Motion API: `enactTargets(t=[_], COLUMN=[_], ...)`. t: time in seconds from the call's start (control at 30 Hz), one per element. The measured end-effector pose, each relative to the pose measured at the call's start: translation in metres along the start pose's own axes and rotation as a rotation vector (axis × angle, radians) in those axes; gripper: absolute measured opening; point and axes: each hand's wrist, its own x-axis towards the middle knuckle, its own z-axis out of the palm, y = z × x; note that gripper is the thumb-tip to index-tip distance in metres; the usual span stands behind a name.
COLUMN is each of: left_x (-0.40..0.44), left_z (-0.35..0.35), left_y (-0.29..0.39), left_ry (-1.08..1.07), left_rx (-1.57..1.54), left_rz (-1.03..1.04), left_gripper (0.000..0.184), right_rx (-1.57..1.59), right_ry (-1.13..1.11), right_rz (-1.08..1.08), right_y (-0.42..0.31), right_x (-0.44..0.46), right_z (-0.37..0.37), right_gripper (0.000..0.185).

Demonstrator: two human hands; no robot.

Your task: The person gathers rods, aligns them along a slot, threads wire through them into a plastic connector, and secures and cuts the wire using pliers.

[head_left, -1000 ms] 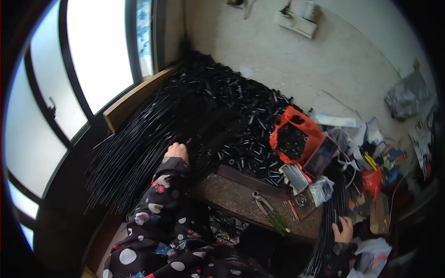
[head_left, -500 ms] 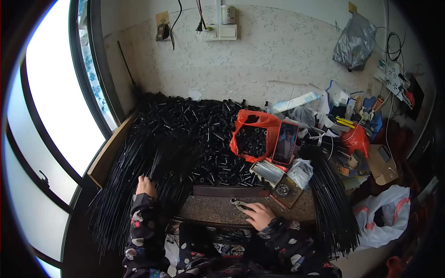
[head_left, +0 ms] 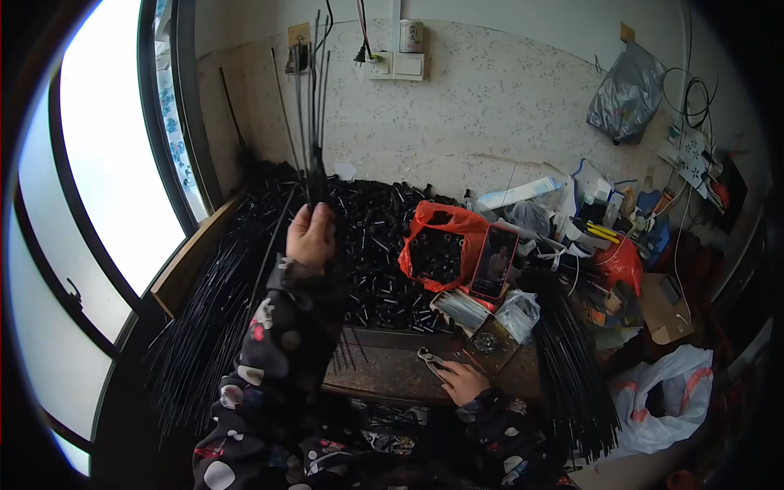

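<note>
The left hand (head_left: 310,234) is closed around a few thin, straight black rods (head_left: 316,163), raised upright, probably to part them from the loose bundle (head_left: 200,335) below. The right hand (head_left: 464,383) lies over the handles of metal pliers (head_left: 426,357) on the speckled bench (head_left: 359,369), perhaps to have them close; how tightly it grips, I cannot tell. A flat phone (head_left: 494,265) seems propped against the crinkled red plastic bag (head_left: 418,214) for viewing, and short, glossy black tubes (head_left: 376,253) lie heaped behind.

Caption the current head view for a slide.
Left hand holds up thin black rods; right hand on the pliers, with a heap of small black parts beyond.
</note>
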Motion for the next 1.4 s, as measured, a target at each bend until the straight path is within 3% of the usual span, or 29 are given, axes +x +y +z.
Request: enactTargets(t=[0.1,0.17,0.27,0.3,0.37,0.4,0.47,0.5,0.6,0.73,0.77,0.83,0.87,0.9,0.93,0.97,1.03,1.07,1.1,1.17,1.23,1.27,1.37,1.4], left_x=[-0.006,-0.018,-0.05,-0.059,-0.074,-0.081,-0.093,-0.097,-0.094,-0.093,-0.1,-0.115,-0.128,-0.144,-0.153,-0.161,-0.189,-0.198,-0.206,-0.215,-0.213,-0.21,-0.21,-0.212], left_z=[0.025,0.03,0.033,0.031,0.032,0.037,0.046,0.052,0.055,0.023,0.02,0.016,0.012,0.008,0.004,0.001,-0.01,-0.019,-0.03,-0.044,-0.042,-0.039,-0.045,-0.048], left_y=[-0.043,-0.074,-0.084,-0.083,-0.082,-0.083,-0.075,-0.061,-0.042,-0.042,-0.043,-0.046,-0.05,-0.053,-0.053,-0.054,-0.083,-0.101,-0.121,-0.144,-0.153,-0.155,-0.171,-0.178], left_ry=[0.016,0.044,-0.006,-0.062,-0.115,-0.144,-0.174,-0.2,-0.238,-0.353,-0.435,-0.603,-0.672,-0.743,-0.903,-1.044,-1.054,-1.053,-1.028,-0.976,-0.917,-0.856,-0.772,-0.751], left_rx=[-0.161,-0.111,-0.182,-0.153,-0.125,-0.236,-0.345,-0.432,-0.606,-0.421,-0.371,-0.275,-0.229,-0.183,0.032,0.249,0.208,0.209,0.292,0.457,0.439,0.424,0.543,0.674], left_rz=[0.059,0.132,0.08,-0.038,-0.16,-0.191,-0.235,-0.32,-0.497,-0.639,-0.566,-0.415,-0.466,-0.515,-0.256,0.017,0.208,0.204,0.246,0.328,0.317,0.314,0.332,0.352], left_gripper=[0.017,0.017,0.017,0.016,0.017,0.017,0.019,0.019,0.02,0.018,0.018,0.017,0.018,0.02,0.02,0.02,0.022,0.022,0.023,0.025,0.028,0.032,0.04,0.043], right_rx=[-0.021,-0.033,-0.309,-0.315,0.141,0.143,0.523,0.526,1.446,1.158,1.166,1.544,1.549,1.917,2.277,2.276,2.204,2.149,2.151,1.989,1.53,1.532,1.355,1.677], right_ry=[-0.018,-0.028,-0.124,-0.123,0.141,0.138,0.454,0.452,-0.213,-0.335,-0.345,-0.053,-0.053,0.05,0.173,0.178,-0.249,-0.463,-0.467,-0.154,0.247,0.244,0.327,0.055], right_rz=[0.012,0.003,0.05,0.045,-0.139,-0.136,-0.051,-0.04,0.502,0.305,0.321,0.194,0.213,0.352,0.492,0.498,0.579,0.616,0.623,0.65,0.665,0.673,0.34,0.203], right_y=[0.013,0.012,-0.008,-0.022,-0.062,-0.08,-0.109,-0.111,-0.1,-0.091,-0.084,-0.069,-0.077,-0.084,-0.088,-0.083,-0.065,-0.06,-0.057,-0.048,-0.042,-0.044,-0.058,-0.061], right_x=[-0.011,-0.008,-0.02,-0.02,-0.01,0.0,0.013,0.013,0.019,0.003,0.004,0.007,0.014,0.027,0.042,0.052,0.066,0.075,0.089,0.118,0.144,0.141,0.127,0.112], right_z=[0.001,-0.001,-0.025,-0.034,-0.048,-0.05,-0.051,-0.045,-0.014,0.02,0.031,0.047,0.037,0.023,0.011,0.004,-0.009,-0.012,-0.011,-0.002,0.016,0.014,-0.004,-0.021], right_gripper=[0.036,0.039,0.05,0.05,0.059,0.059,0.059,0.059,0.054,0.044,0.044,0.047,0.047,0.055,0.063,0.063,0.066,0.068,0.068,0.068,0.074,0.074,0.083,0.085])
